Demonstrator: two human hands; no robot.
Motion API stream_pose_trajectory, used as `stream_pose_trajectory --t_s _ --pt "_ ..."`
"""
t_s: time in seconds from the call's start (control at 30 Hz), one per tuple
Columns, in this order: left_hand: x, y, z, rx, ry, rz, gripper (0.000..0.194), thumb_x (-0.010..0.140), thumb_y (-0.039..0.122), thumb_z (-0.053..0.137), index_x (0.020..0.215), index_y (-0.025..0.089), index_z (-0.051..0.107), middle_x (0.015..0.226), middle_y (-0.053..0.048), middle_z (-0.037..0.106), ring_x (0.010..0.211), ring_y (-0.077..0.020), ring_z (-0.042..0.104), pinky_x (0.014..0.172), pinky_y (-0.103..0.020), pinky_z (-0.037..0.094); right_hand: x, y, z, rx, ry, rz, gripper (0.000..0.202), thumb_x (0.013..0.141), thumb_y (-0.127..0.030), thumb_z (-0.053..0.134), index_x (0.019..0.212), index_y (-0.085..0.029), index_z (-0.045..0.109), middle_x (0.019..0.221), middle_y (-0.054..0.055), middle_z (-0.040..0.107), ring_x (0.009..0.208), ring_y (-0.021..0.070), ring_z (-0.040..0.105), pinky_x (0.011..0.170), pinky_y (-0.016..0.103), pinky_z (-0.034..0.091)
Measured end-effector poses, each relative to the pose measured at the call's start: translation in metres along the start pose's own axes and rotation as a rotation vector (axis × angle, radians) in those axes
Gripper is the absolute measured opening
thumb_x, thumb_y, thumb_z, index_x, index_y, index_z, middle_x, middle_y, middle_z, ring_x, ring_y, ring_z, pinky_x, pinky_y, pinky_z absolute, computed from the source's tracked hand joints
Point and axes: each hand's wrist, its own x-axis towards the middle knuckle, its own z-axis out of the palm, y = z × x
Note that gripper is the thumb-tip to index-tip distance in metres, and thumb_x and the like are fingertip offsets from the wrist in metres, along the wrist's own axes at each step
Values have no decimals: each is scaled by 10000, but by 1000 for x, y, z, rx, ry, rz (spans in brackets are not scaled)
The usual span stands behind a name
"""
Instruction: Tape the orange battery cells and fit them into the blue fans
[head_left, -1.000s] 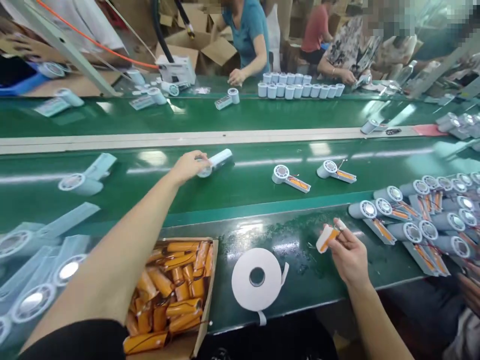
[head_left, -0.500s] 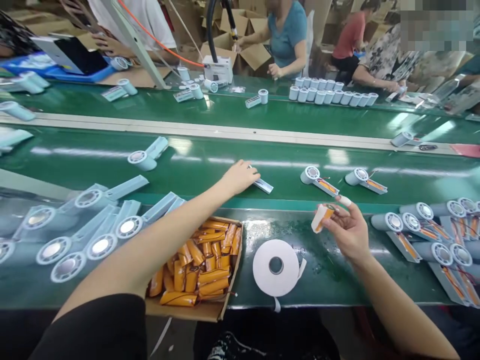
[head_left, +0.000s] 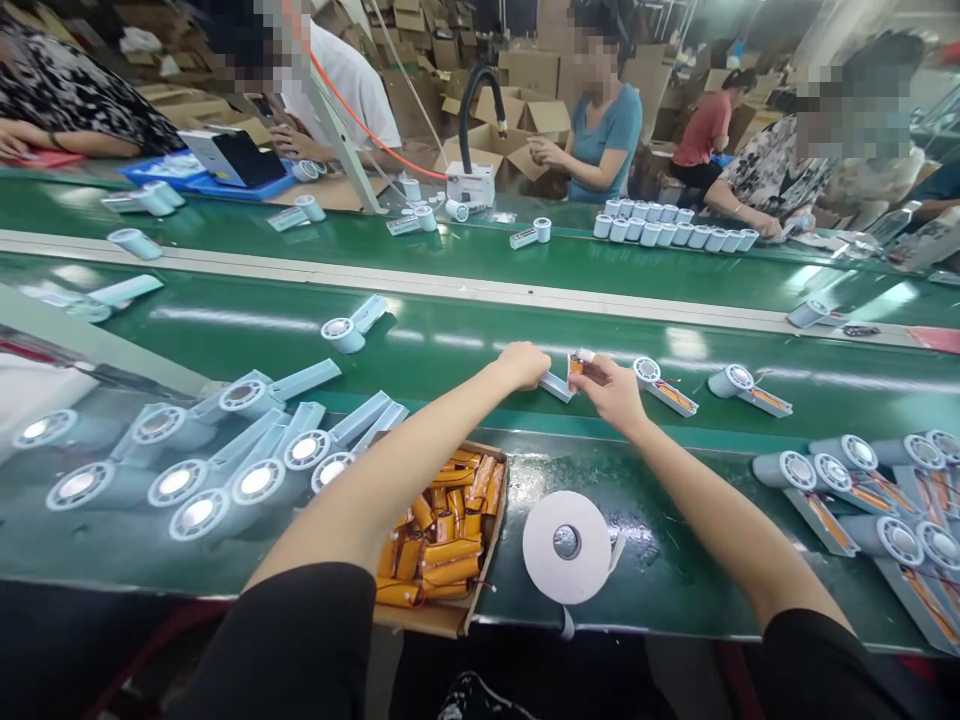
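My left hand (head_left: 525,366) is closed over the round end of a light blue plastic housing (head_left: 557,387) on the green conveyor belt. The trough-shaped handle sticks out to the right of my fingers; the rest is hidden under them. Pinched in my right hand (head_left: 613,392) is an orange-wrapped battery pack (head_left: 576,365) with a white strip on its side, held just above the handle. Below my left forearm lies a cardboard box (head_left: 491,540) of similar orange battery packs (head_left: 450,550). A roll of white double-sided tape (head_left: 547,560) lies flat to its right.
Several housings (head_left: 259,482) without visible packs are heaped at left. Housings with orange packs (head_left: 821,520) are piled at right, and two more (head_left: 667,390) lie on the belt. Across a pale divider rail (head_left: 420,287), co-workers sit at another belt with rows of light blue cylinders (head_left: 667,235).
My right hand has moved left and forward with the battery pack, up to the housing under my left hand. The camera view has shifted, so the surroundings appear further right and lower.
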Motion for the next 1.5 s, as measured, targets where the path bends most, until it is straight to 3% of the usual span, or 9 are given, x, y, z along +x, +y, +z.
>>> stream_pose_trajectory --t_s 0.13,0.23,0.43,0.63,0.83,1.0,1.17,1.3,1.5 --pt "4 2 -8 13 -49 -32 213 798 241 746 995 210 823 1067 -159 792 1051 -322 729 922 -393 547 9 27 6 -49 18 0 343 837 -416 770 1097 -195 738 901 32 801 825 204 777 910 368 640" --pt "6 -1 -10 -16 -68 -14 209 781 296 773 981 251 813 1057 -104 799 1038 -285 730 909 -340 539 4 39 5 -220 -13 -36 300 870 -415 743 1092 -212 749 988 63 817 900 241 791 914 381 638" --pt "13 -12 -10 -140 -24 -26 182 863 350 697 1021 287 762 1128 0 794 1059 -203 711 894 -254 512 -12 33 0 -589 -203 -241 141 950 -291 674 1053 -268 766 1135 67 815 1030 248 766 899 327 584" --pt "18 -7 -5 -216 47 -102 166 941 315 605 1066 265 702 1158 -25 777 1078 -218 702 913 -288 509 -2 27 0 -724 -132 -29 58 929 -285 690 890 -248 711 828 25 788 716 210 708 667 272 457" --pt "21 -2 0 -264 99 -148 172 974 271 549 1100 283 665 1165 -15 776 1095 -224 697 932 -307 507 -20 31 -6 -681 -90 -39 50 936 -274 637 938 -242 676 936 49 787 846 221 722 763 282 492" --pt "27 12 7 -291 153 -253 253 976 227 532 1211 255 623 1171 -92 755 1054 -266 707 939 -365 517 -20 30 -9 -790 -52 58 65 959 -291 613 980 -242 651 972 59 781 849 239 718 758 291 473" --pt "33 29 5 -308 170 -287 270 931 174 582 1188 240 637 1153 -114 739 1056 -286 702 961 -398 517 -14 18 -11 -1057 -222 112 147 1040 -322 554 1133 -254 646 1086 71 797 989 266 738 759 279 447" --pt "34 34 3 -319 183 -310 298 928 160 586 1210 238 642 1155 -124 734 1064 -290 696 970 -412 514 -14 7 -7 -1094 -298 135 214 1071 -336 504 1212 -266 650 1131 85 797 988 274 746 775 304 470" --pt "33 33 13 -354 210 -314 276 964 158 522 1181 268 652 1155 -88 752 1092 -266 677 974 -389 509 -2 1 14 -1178 -427 184 321 1039 -364 540 1287 -217 682 1224 188 757 1228 330 673 1010 430 483"
